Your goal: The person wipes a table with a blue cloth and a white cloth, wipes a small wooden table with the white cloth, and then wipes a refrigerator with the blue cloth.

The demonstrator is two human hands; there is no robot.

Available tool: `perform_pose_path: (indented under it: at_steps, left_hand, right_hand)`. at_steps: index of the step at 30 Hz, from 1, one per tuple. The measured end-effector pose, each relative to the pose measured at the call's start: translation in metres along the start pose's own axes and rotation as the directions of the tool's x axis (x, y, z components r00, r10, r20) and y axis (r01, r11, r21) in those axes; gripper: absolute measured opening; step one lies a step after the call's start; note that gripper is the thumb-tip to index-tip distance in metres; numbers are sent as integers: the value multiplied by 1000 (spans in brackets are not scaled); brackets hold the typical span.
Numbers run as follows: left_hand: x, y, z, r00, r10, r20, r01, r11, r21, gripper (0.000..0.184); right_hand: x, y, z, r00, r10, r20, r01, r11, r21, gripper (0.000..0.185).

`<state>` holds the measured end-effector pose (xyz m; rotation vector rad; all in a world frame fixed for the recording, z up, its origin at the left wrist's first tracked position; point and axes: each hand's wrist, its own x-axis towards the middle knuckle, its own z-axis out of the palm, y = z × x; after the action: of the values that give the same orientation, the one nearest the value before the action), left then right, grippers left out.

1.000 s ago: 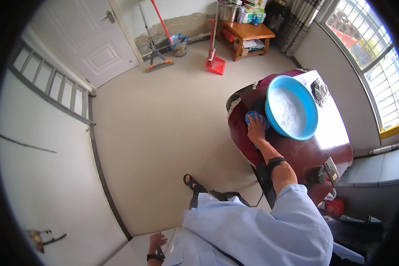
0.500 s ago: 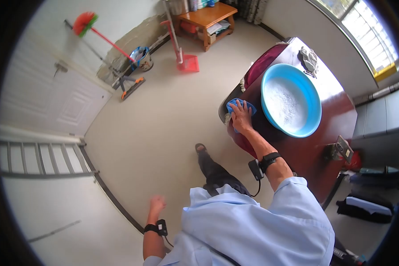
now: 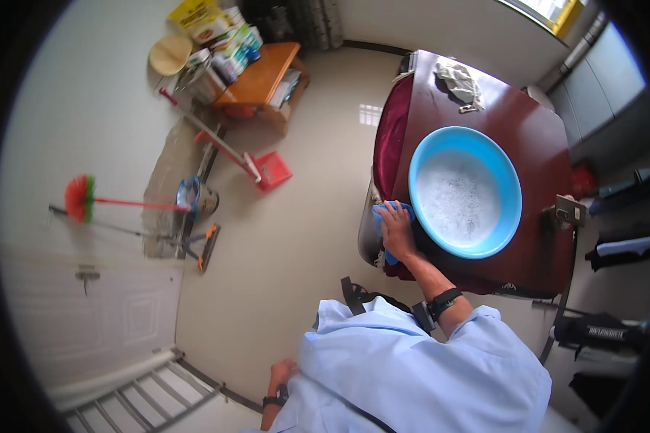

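Note:
My right hand (image 3: 397, 229) presses a blue cloth (image 3: 391, 210) at the left edge of the dark red table (image 3: 534, 144), its fingers spread over the cloth. Part of the cloth is hidden under my palm. Close beside that hand stands a light blue basin (image 3: 511, 184) with white suds (image 3: 456, 195) in it. My left hand (image 3: 282, 371) hangs low at my side, away from the table, with its fingers loosely curled and nothing visible in them.
A crumpled pale cloth (image 3: 458, 81) and a phone on a stand (image 3: 570, 210) are on the table. A maroon padded seat (image 3: 392, 133) adjoins its left side. Along the wall are a red dustpan (image 3: 273, 172), a bucket (image 3: 208, 200), a squeegee (image 3: 208, 247) and a wooden stand (image 3: 256, 78).
My view has turned, so the room appears rotated and the basin sits lower in it. My right hand remains on the blue cloth at the table edge. My left hand is less blurred.

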<state>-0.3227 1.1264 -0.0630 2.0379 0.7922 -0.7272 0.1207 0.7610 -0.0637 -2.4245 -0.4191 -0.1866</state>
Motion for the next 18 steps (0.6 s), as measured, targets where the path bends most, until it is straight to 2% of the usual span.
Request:
perform_pose_path:
  at_steps: [2, 3, 4, 5, 6, 8, 10, 12, 14, 15, 18]
  left_hand:
    - [38, 1, -29, 998, 49, 30, -50, 999, 3, 17]
    - [67, -23, -46, 952, 289, 97, -305, 912, 274, 16]
    - [91, -36, -62, 847, 483, 222, -525, 694, 492, 15]
    - [109, -30, -77, 934, 331, 136, -355, 903, 242, 15]
    - [129, -20, -93, 985, 141, 103, -138, 990, -41, 16]
    - [164, 14, -126, 983, -154, 97, 179, 914, -364, 15]
    - [181, 86, -163, 943, -332, 40, 312, 830, -463, 14]
    - [215, 104, -201, 963, -266, 42, 268, 928, -258, 12]
    - [250, 128, -246, 957, -274, 95, 289, 933, -213, 11]
    - [263, 142, -266, 935, -321, 148, 351, 893, -280, 11]
    - [362, 129, -312, 909, -332, 252, 400, 864, -306, 15]
  right_hand:
    - [15, 0, 4, 998, 44, -37, -45, 999, -24, 41]
    - [21, 1, 7, 997, 64, -52, -66, 997, -34, 42]
    - [27, 2, 10, 992, 92, -88, -96, 995, -40, 41]
    - [34, 3, 14, 985, 117, -124, -123, 991, -45, 40]
    - [42, 3, 18, 977, 139, -161, -149, 988, -50, 39]
    - [57, 2, 21, 960, 194, -202, -208, 977, -52, 40]
    - [77, 5, 26, 934, 256, -249, -273, 961, -37, 41]
    - [98, 11, 32, 897, 329, -295, -346, 938, -4, 41]
    - [120, 13, 38, 836, 456, -304, -476, 879, 10, 43]
    - [132, 14, 40, 806, 500, -318, -527, 850, -1, 43]
    - [165, 26, 46, 715, 622, -320, -673, 736, -71, 43]
